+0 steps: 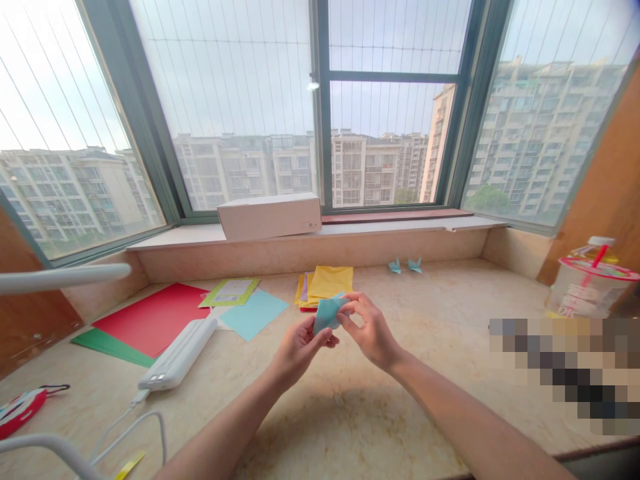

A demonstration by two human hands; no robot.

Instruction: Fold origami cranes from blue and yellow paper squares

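Observation:
A small folded piece of light-blue paper (327, 313) is held up above the counter between both hands. My left hand (303, 343) grips its lower left part, thumb in front and fingers behind. With thumb and fingertips, my right hand (365, 327) pinches the paper's right edge. Just behind the hands lies a stack of yellow folded paper (333, 280), with purple and red edges showing. Farther back on the right stand two small blue folded-paper figures (395, 266), shaped like birds.
Left of the hands lie a flat blue sheet (255, 313), a green-edged packet (230, 292), red paper (155, 317), green paper (113, 347) and a white power bank (180, 353) with a cable. A white box (273, 219) sits on the sill. Far right stands a cup (585, 290) with a red straw.

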